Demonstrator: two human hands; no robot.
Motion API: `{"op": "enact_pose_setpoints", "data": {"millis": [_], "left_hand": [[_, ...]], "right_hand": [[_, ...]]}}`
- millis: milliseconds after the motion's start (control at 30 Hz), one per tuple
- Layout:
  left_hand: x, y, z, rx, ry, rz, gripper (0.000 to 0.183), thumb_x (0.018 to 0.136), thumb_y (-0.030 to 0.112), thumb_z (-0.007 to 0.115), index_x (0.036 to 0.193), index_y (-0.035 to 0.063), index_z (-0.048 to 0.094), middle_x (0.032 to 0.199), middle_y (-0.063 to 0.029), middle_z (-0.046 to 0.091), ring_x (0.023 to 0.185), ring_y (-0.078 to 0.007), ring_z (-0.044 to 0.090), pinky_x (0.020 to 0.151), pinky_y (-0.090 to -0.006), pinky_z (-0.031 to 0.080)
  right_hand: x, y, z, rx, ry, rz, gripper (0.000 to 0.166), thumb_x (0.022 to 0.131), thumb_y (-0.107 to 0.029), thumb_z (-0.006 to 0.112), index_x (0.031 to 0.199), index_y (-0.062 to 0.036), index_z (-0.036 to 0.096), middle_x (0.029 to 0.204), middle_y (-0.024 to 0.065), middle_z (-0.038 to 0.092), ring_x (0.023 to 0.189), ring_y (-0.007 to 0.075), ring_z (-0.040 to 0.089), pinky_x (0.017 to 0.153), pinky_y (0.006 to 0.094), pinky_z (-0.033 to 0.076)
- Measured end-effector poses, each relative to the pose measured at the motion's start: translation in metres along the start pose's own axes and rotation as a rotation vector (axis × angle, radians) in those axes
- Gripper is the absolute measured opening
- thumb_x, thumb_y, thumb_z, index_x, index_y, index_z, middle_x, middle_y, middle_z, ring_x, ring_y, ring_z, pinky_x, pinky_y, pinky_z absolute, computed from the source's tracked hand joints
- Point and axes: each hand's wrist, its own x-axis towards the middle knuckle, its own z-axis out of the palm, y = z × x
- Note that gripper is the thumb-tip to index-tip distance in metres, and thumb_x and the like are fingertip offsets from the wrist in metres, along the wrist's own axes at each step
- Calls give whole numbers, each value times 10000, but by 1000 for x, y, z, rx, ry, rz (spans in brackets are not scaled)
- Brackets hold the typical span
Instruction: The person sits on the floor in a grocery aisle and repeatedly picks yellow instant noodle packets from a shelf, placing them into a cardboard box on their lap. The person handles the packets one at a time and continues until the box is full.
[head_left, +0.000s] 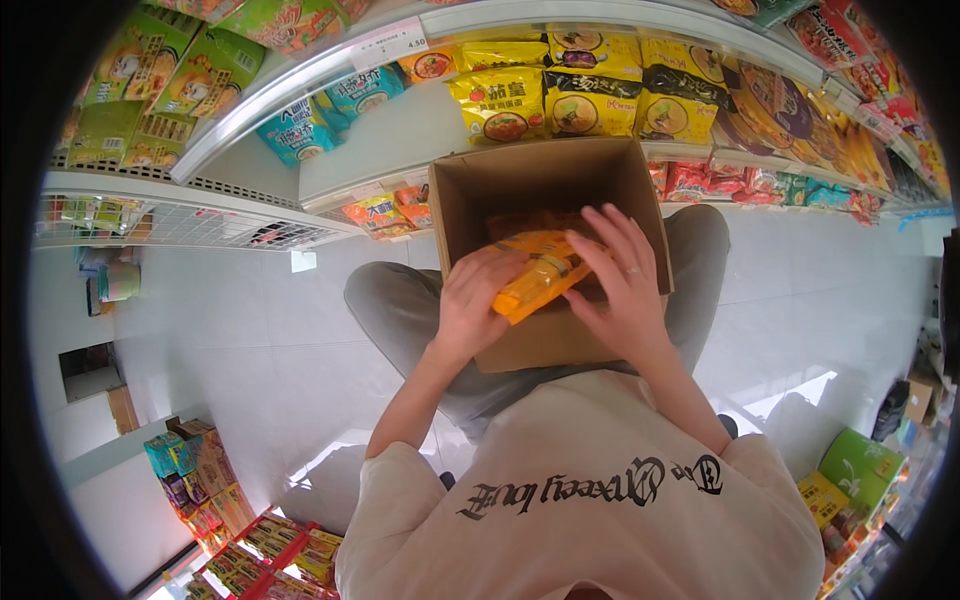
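Observation:
An open cardboard box (551, 337) stands between my knees, tilted towards me, against the lower shelf edge. Over its opening is an orange plastic noodle packet (547, 270). My left hand (480, 292) grips the packet's near end. My right hand (619, 277), with a ring on one finger, has its fingers spread at the packet's far end; whether they touch it is hard to tell. More orange packaging lies in the shadow inside the box. Just beyond the box, yellow noodle packets (504, 105) stand in a row on the shelf, with turquoise packets (300, 131) to their left.
A metal shelf rail (259, 90) with price tags curves above the lower shelf. Green packets (202, 71) fill the upper left shelf. A wire mesh panel (187, 225) is at the left. Stacked cartons (217, 465) and a green box (862, 465) stand behind me.

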Motion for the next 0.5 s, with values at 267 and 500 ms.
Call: {"op": "enact_pose_setpoints", "data": {"millis": [267,500], "left_hand": [[-17,1,27,-135,-71,-193,415,791,17,747,1188,13,625,1117,-151,698,1023,-380,666,918,-442,531],[-14,-1,36,23,76,-307,406,836,63,741,1211,1,600,1165,-174,652,1033,-373,641,888,-437,533]], "right_hand": [[15,40,12,159,-551,-21,330,865,-171,731,1188,-102,719,1083,90,744,995,312,696,863,432,545],[66,101,57,-227,-681,4,272,913,-288,693,1148,-160,744,921,131,737,848,353,700,740,472,552]]}}
